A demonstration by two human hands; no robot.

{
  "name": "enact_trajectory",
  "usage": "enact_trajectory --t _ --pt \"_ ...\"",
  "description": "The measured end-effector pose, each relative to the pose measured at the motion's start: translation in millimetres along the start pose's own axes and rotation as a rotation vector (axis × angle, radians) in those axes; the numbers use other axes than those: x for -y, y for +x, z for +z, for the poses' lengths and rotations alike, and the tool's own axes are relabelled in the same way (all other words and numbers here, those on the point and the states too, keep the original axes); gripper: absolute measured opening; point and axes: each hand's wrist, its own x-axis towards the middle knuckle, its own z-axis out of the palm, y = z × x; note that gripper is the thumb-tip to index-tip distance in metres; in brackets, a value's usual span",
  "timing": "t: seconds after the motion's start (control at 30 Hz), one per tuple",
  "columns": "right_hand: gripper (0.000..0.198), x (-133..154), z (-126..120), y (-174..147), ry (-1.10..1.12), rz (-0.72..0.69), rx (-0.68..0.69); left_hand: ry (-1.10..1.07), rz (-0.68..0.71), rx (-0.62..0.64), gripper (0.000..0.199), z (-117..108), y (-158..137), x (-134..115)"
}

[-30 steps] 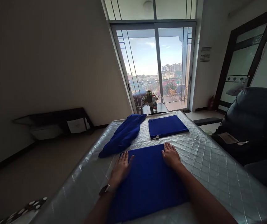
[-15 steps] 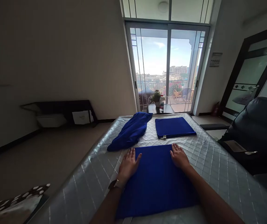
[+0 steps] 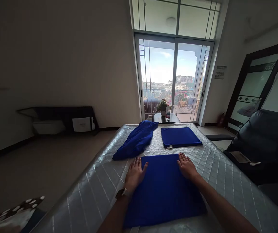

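A flat blue cloth (image 3: 164, 194), squared off like a folded cover, lies in front of me on a silvery quilted table cover (image 3: 97, 191). My left hand (image 3: 134, 173) rests flat on its far left corner, fingers stretched out and thumb apart. On the far right corner lies my right hand (image 3: 186, 165), also flat with its fingers extended. Beyond the hands, a second neatly squared blue cloth (image 3: 181, 136) with a small white tag sits to the right. A crumpled blue cloth (image 3: 137, 139) is heaped to the left of it.
A small dark table (image 3: 171, 119) with a potted plant (image 3: 162, 106) and a bottle (image 3: 167, 113) stands at the far end, before glass sliding doors. A black chair (image 3: 262, 145) is close on the right. A low dark shelf (image 3: 63, 113) lines the left wall.
The view has tilted slightly upward, so the scene sits a little lower in the picture. Both hands stay flat on the far corners of the blue cloth.
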Motion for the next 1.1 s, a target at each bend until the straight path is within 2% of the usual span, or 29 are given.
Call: enact_trajectory --t 0.23,0.5,0.6,0.67,0.77,0.83,0.87,0.93,1.03,1.1 --pt "0.068 3.9 10.4 -29.3 0.026 -0.016 -0.009 -0.017 0.001 -0.029 0.086 6.5 1.9 2.6" --pt "0.069 -2.4 10.0 -33.6 0.064 -0.022 0.002 -0.029 -0.02 -0.009 0.085 13.0 5.2 7.6" --pt "0.069 -5.1 11.5 -33.6 0.087 -0.025 -0.002 -0.008 -0.027 -0.015 0.083 5.3 2.9 4.1" --pt "0.069 -5.9 13.1 -33.3 0.101 -0.022 -0.007 0.027 -0.02 -0.047 0.083 -7.6 -1.0 -3.1" --pt "0.069 -6.1 15.0 -32.6 0.119 -0.017 -0.015 0.061 0.021 -0.173 0.082 -33.0 -10.8 -27.9" --pt "0.068 -6.2 15.8 -32.2 0.126 -0.015 -0.021 0.018 0.039 -0.21 0.079 -45.1 -20.4 -55.7" --pt "0.068 -6.5 16.2 -32.0 0.125 -0.017 -0.025 -0.021 0.054 -0.194 0.077 -47.5 -26.2 -72.4" --pt "0.068 -7.4 17.3 -31.7 0.114 -0.019 -0.031 -0.081 0.197 -0.106 0.071 -43.9 -39.0 -108.4" --pt "0.065 -10.3 19.8 -31.6 0.068 -0.052 -0.034 -0.128 0.474 0.056 0.069 -24.3 -55.2 -157.7" --pt "0.063 -12.5 21.4 -31.6 0.028 -0.087 -0.028 -0.17 0.541 0.097 0.068 -10.6 -58.8 -180.0"
